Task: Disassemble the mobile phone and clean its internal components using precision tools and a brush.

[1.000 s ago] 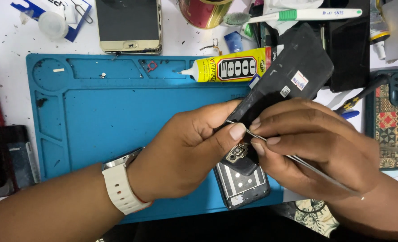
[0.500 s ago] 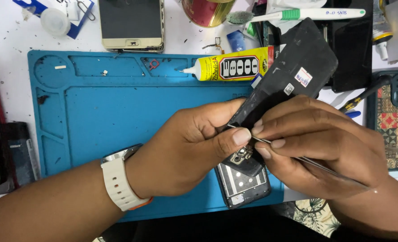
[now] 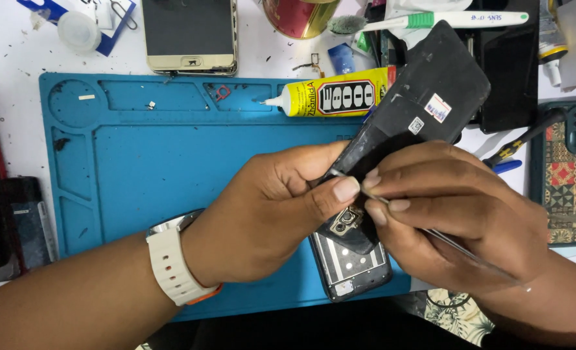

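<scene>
My left hand (image 3: pixel 268 210), with a white watch on the wrist, grips the lower end of a black phone back cover (image 3: pixel 424 104) that tilts up to the right. Its thumb presses beside the camera cutout. My right hand (image 3: pixel 456 214) holds thin metal tweezers (image 3: pixel 456 245), their tip meeting the cover's edge by my left thumb. Under both hands an opened phone frame (image 3: pixel 356 269) lies on the blue repair mat (image 3: pixel 171 155).
A yellow glue tube (image 3: pixel 336 97) lies on the mat's top edge. A gold phone (image 3: pixel 189 34), a toothbrush (image 3: pixel 443 19), a red-gold tin (image 3: pixel 299 16) and a screwdriver (image 3: pixel 521 142) sit behind. A patterned phone case (image 3: pixel 570 175) is at the right, dark devices (image 3: pixel 15 220) at the left.
Both hands stay together on the cover; the tweezers' tip has shifted slightly along the cover's edge near my left thumb. The view has barely moved.
</scene>
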